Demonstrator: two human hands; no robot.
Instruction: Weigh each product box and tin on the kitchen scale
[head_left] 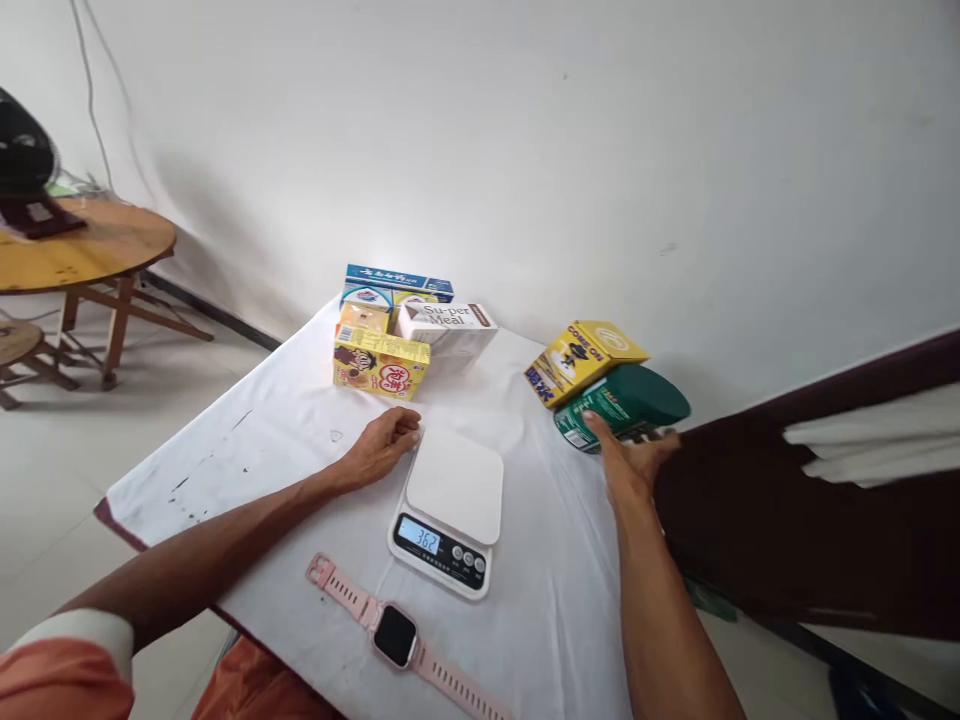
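Note:
My right hand [634, 465] grips a green canister [634, 395] at the table's right edge, with the thumb on its near side and the other fingers partly hidden around it. The canister leans against a yellow box [581, 360] marked COME ON. My left hand [386, 445] rests on the cloth at the left edge of a white digital scale [456, 485]. Its fingers are curled in, and nothing shows between them. The scale's pan is bare, while its lit display reads about 362. A pink-strapped smartwatch [395, 635] lies in front of the scale.
At the back left of the white-clothed table [270, 440] stand a yellow snack box [381, 365], a white Su-per Meal box [450, 330], a small orange-yellow pack [364, 318] and a blue box [397, 280]. A wall rises behind. Left is a round wooden table [112, 235] with a black fan [26, 150].

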